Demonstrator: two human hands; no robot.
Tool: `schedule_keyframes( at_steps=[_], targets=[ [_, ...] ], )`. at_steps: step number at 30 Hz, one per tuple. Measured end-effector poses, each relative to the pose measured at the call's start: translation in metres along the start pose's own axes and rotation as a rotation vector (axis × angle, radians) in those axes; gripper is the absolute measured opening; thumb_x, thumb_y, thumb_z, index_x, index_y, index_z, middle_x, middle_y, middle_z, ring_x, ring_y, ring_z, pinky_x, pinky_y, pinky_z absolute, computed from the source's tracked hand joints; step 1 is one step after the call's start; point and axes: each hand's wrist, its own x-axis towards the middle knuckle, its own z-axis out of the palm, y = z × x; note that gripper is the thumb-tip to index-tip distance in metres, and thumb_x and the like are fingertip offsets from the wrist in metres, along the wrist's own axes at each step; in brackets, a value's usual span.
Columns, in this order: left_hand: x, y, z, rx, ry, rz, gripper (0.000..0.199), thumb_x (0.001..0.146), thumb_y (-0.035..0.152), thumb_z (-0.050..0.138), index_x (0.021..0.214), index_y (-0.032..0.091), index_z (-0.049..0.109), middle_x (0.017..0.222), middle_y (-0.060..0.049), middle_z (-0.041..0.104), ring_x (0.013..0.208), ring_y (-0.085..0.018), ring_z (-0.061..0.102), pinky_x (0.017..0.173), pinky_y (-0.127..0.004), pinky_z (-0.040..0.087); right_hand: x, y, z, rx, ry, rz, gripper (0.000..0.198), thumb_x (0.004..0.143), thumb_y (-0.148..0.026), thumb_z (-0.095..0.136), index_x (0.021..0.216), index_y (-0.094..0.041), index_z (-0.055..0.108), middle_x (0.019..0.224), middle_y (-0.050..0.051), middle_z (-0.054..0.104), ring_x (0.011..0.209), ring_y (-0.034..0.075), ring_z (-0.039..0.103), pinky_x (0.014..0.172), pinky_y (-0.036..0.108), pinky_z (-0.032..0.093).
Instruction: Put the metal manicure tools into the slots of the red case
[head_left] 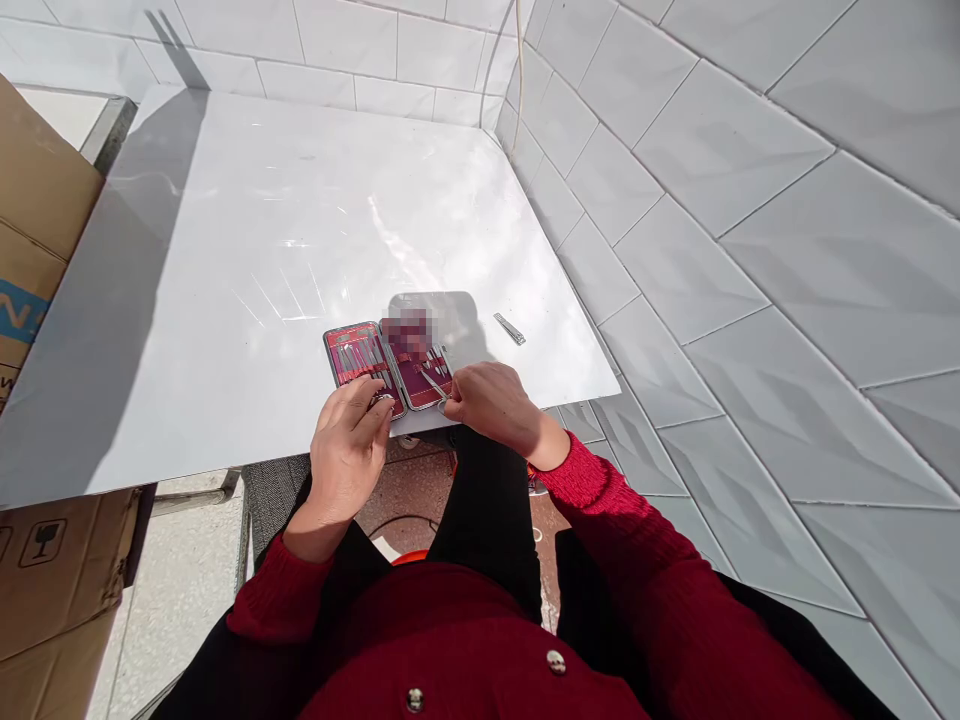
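An unfolded manicure case with a dark red lining lies near the table's front edge. Several slim metal tools sit side by side under straps in its left half. My left hand grips the case's lower left part, fingers bent over it and partly covering the tools. Between the closed thumb and fingers of my right hand is a slim metal manicure tool, pointing into the right half; its exact kind is unclear. A blurred patch hides the upper right half. A nail clipper lies apart on the right.
The glossy white table meets tiled walls at the back and right. A thin cable hangs in the corner. Cardboard boxes stand along the left side. My legs are below the front edge.
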Motion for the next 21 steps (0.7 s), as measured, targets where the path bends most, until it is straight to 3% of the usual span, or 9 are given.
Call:
schedule_keyframes(
  at_steps=[9,21],
  targets=[
    [-0.005,-0.005,0.004,-0.007,0.018,0.006,0.02,0.104,0.017,0.058,0.114,0.022,0.074,0.132,-0.009,0.074,0.131,-0.028,0.066,0.112,-0.053,0.056,0.007,-0.007,-0.009,0.007,-0.007,-0.014,0.019,0.088,-0.028,0.068,0.087,-0.018,0.083,0.084,0.01,0.079,0.084,0.022,0.071,0.068,0.031,0.036],
    [-0.004,0.015,0.03,-0.03,-0.067,0.056,0.027,0.104,0.015,0.057,0.121,0.022,0.075,0.137,-0.01,0.074,0.138,-0.03,0.063,0.117,-0.054,0.049,0.02,-0.013,-0.01,-0.009,-0.063,0.009,0.019,0.088,-0.032,0.072,0.088,-0.018,0.084,0.081,0.009,0.077,0.079,0.022,0.07,0.063,0.03,0.035]
  ],
)
